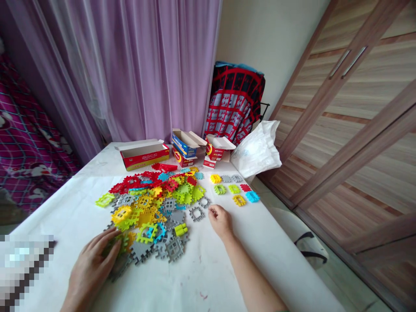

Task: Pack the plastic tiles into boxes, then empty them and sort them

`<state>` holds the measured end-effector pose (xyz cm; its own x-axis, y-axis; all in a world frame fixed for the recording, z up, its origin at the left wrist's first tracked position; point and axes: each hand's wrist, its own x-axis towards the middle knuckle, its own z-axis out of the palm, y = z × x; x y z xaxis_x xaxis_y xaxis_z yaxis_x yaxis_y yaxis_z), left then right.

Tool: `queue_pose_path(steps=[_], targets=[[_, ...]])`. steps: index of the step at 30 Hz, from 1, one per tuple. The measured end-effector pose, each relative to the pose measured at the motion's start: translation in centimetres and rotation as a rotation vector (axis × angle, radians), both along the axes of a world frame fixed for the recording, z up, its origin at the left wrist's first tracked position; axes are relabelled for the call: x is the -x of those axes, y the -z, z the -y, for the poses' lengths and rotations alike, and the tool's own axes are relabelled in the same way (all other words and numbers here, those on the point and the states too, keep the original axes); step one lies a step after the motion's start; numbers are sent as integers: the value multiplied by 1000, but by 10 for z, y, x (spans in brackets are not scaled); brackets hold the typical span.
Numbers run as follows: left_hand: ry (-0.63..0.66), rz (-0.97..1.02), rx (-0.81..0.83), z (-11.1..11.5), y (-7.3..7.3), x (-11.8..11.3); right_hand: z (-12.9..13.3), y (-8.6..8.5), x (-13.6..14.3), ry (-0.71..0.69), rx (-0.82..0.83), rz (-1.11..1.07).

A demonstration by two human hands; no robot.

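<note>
A heap of toothed plastic pieces in red, yellow, green, blue and grey covers the middle of the white table. My left hand lies over the heap's near left edge, fingers apart, touching green and grey pieces. To the heap's right is my right hand, its fingers curled in; whatever they hold, if anything, is too small to make out. Beside it lies a grey square frame piece. Farther right are small groups, among them yellow, green, blue and red.
Along the back of the table stand an open red box, a blue box on a red one, and more red boxes. A white plastic bag sits at the back right corner. A pixelated object lies at the left.
</note>
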<state>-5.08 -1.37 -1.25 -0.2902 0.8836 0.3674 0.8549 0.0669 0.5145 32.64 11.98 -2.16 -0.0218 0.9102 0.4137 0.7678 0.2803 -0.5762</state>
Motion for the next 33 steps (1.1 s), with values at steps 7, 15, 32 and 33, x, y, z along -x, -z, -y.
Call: queue_pose_path(steps=[7,15,32,33], targets=[[-13,-72,-44,-3,4,-1,12,-4,5,-13,3,107],[7,-49,-18,-1,-4,-6,24,-5,9,4,33,158],[26,-26,-26,2,-4,-5,29,-4,9,-18,22,79],[28,-25,-26,1,-3,-4,28,-2,8,-24,30,46]])
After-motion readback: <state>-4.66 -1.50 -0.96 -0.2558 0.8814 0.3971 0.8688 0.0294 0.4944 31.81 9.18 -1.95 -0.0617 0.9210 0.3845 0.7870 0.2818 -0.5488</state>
